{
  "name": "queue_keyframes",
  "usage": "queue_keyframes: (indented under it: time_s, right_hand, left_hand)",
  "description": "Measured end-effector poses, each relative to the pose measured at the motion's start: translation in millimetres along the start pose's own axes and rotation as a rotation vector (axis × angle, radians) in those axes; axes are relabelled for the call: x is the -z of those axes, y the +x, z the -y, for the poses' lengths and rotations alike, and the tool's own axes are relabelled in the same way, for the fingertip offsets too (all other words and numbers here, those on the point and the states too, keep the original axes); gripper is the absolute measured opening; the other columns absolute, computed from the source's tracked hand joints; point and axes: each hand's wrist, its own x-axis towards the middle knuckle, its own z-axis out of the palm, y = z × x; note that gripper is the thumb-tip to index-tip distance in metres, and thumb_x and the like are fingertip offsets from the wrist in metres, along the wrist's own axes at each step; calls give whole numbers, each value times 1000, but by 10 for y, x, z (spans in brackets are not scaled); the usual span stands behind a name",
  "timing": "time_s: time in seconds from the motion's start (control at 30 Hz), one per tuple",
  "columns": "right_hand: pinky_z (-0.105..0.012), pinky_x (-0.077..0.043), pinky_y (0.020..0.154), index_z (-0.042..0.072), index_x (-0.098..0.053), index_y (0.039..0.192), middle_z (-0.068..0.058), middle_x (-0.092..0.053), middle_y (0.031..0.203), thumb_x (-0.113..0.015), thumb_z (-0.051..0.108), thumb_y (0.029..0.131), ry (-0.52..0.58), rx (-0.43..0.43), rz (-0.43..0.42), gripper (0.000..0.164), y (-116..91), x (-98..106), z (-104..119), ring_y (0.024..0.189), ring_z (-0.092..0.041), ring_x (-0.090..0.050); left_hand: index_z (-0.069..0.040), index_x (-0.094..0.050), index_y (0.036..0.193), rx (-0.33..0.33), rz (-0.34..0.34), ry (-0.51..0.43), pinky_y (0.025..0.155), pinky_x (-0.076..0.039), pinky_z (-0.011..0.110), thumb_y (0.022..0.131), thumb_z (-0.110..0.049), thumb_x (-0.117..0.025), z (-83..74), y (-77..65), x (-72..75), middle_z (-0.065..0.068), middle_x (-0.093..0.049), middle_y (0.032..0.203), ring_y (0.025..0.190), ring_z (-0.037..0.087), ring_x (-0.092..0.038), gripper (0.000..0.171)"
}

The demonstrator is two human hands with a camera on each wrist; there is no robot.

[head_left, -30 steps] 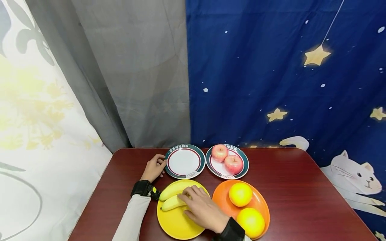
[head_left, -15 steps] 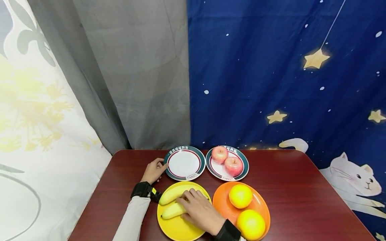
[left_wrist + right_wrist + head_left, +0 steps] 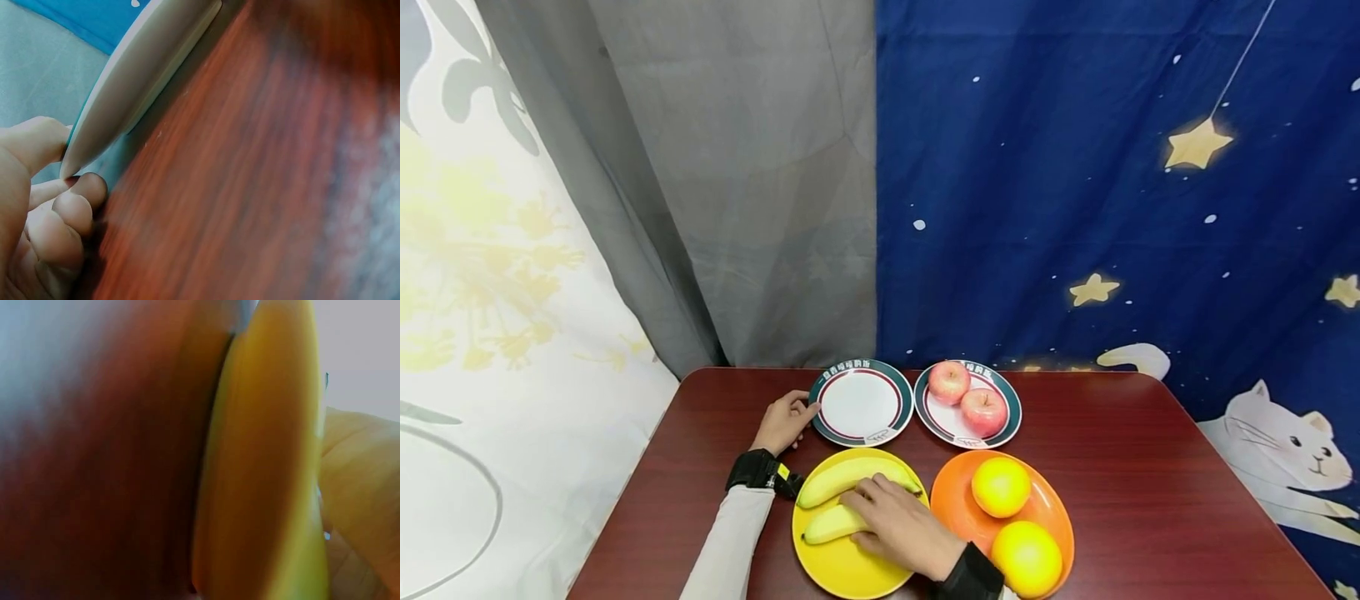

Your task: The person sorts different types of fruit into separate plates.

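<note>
My left hand (image 3: 785, 421) pinches the left rim of a white plate with a dark green edge (image 3: 859, 404). The left wrist view shows its thumb (image 3: 40, 140) above the rim of this plate (image 3: 131, 81) and its fingers (image 3: 72, 212) curled beneath. My right hand (image 3: 904, 527) grips the nearer banana (image 3: 833, 525) from above, covering its right end. Behind that lies a second banana (image 3: 842, 482), both on a yellow plate (image 3: 850, 577). In the right wrist view the side of the yellow plate (image 3: 256, 462) fills the middle, with part of my hand (image 3: 362, 481) beyond.
To the right, an orange plate (image 3: 951, 500) bears two oranges (image 3: 1002, 487). Another green-edged plate (image 3: 934, 421) at the back holds two apples (image 3: 983, 412). All stand on a dark red table (image 3: 1150, 500), with grey and blue curtains (image 3: 1000, 208) behind.
The fingers of my right hand have closed further round the nearer banana. My left thumb has come onto the plate's rim. The plates have stayed in place.
</note>
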Motion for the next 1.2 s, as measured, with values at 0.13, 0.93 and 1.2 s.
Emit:
queue_keyframes:
  time_s: [0.13, 0.93, 1.2]
  right_hand:
    - [-30, -53, 99, 16, -60, 141, 1, -66, 122, -72, 33, 100, 101, -36, 30, 46, 51, 197, -39, 112, -16, -60]
    - [-34, -49, 65, 14, -62, 127, -3, -60, 93, -71, 41, 99, 0, -203, -82, 40, 1628, 419, -1364, 72, -19, -58]
    - [-43, -55, 82, 12, -61, 128, -12, -66, 106, -72, 36, 98, 23, -242, 34, 41, 1642, -76, -1425, 88, -28, -65]
  left_hand:
    - [-5, -65, 133, -10, -3, 4, 48, -52, 32, 101, -31, -70, 6, 22, 25, 5, -59, 73, 49, 19, -54, 41]
    - [-5, -67, 129, 36, -22, 0, 45, -49, 30, 101, -30, -70, 18, 43, -23, 4, -59, 71, 47, 16, -52, 37]
    - [-2, -65, 130, 19, -23, -18, 45, -49, 31, 100, -31, -70, -10, 44, -33, 4, -59, 71, 47, 17, -52, 42]
